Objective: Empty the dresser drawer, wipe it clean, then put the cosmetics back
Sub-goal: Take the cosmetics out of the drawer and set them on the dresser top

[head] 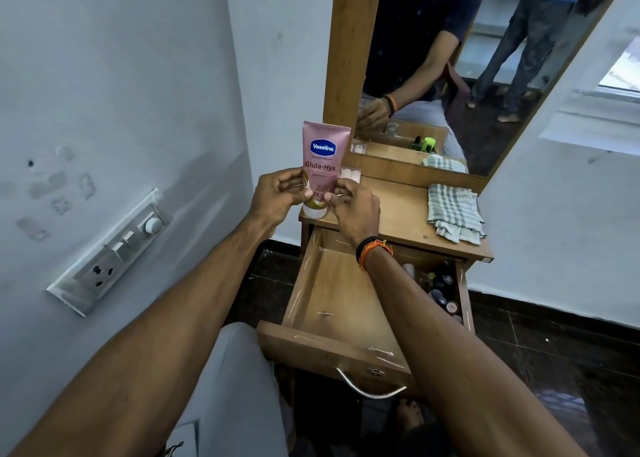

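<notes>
Nearest, the drawer (341,304) hangs open, small bottles (441,292) crowded along its right side. Beyond it, both hands pinch a pink tube (325,155) upright at the dresser (398,214) top's left edge: left hand (277,195), right hand (355,209). A checked cloth (455,214) lies toward the right edge.

Bare forearms; black and orange wristbands (373,250) on right wrist

The small brown wooden dresser top (398,214) carried a folded grey-and-white checked cloth (455,212) at its right end, a small pale pink box (351,174) against the mirror frame, and an upright pink tube (323,166).
</notes>
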Tool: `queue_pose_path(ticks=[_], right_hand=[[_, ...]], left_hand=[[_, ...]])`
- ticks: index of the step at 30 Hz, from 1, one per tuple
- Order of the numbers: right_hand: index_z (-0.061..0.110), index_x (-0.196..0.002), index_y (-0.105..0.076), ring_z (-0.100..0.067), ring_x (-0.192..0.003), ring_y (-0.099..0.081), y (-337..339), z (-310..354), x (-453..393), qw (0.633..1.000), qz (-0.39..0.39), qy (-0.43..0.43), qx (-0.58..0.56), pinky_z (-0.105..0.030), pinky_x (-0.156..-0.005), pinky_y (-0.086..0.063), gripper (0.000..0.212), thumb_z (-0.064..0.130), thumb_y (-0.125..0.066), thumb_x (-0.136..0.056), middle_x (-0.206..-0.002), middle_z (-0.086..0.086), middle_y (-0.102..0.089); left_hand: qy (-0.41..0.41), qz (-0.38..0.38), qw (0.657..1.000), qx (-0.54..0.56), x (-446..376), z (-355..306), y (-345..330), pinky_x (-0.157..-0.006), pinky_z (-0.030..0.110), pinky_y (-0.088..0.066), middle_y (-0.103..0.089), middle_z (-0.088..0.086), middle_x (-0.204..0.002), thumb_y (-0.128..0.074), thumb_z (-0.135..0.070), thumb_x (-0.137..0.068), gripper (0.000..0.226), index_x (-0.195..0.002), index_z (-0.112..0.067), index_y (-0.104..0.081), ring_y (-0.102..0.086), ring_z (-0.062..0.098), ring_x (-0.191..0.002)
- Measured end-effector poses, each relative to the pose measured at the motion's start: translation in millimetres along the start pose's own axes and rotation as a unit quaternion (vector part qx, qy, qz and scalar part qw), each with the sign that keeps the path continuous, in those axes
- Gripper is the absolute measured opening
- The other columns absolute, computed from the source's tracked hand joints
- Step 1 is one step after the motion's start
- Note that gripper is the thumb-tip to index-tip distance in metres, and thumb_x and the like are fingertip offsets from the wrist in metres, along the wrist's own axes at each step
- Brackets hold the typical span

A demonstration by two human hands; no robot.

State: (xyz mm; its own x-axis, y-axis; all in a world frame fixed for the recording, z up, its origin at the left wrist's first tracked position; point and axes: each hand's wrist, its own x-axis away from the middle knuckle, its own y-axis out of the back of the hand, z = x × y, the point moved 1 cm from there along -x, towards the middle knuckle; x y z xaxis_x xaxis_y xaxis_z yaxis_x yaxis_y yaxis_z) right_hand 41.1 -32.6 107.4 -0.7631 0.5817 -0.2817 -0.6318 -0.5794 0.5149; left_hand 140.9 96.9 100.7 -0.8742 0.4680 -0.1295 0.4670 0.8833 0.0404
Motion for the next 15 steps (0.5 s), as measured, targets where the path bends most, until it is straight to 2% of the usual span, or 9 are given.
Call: queue_pose_path(ticks=[9, 15], right_hand=[[0.012, -0.125, -0.067, -0.016, -0.101, -0.068, -4.7, -4.4, -1.6, 1.0, -0.007, 0.005, 0.004, -0.036, -0.092, -0.059, 0.038, 0.013, -0.074, -0.088, -0.111, -0.006, -0.074], [0.01, -0.123, -0.067, -0.015, -0.098, -0.067, -6.9, -9.1, -0.1, 1.0, 0.002, 0.004, 0.018, -0.035, -0.09, -0.059, 0.035, 0.014, -0.074, -0.088, -0.106, -0.005, -0.073]], left_hand=[[-0.004, 0.01, 0.999, -0.043, -2.7, 2.3, 0.7, -0.085, 0.037, -0.061, -0.074, 0.002, -0.113, -0.081, 0.0, -0.077, 0.053, -0.127, -0.01, -0.066, -0.072, 0.014, -0.101], [0.005, 0.007, 0.998, -0.064, 1.9, 2.9, 2.7, -0.089, 0.046, -0.059, -0.073, 0.004, -0.116, -0.083, -0.002, -0.076, 0.055, -0.127, -0.01, -0.065, -0.07, 0.02, -0.106]])
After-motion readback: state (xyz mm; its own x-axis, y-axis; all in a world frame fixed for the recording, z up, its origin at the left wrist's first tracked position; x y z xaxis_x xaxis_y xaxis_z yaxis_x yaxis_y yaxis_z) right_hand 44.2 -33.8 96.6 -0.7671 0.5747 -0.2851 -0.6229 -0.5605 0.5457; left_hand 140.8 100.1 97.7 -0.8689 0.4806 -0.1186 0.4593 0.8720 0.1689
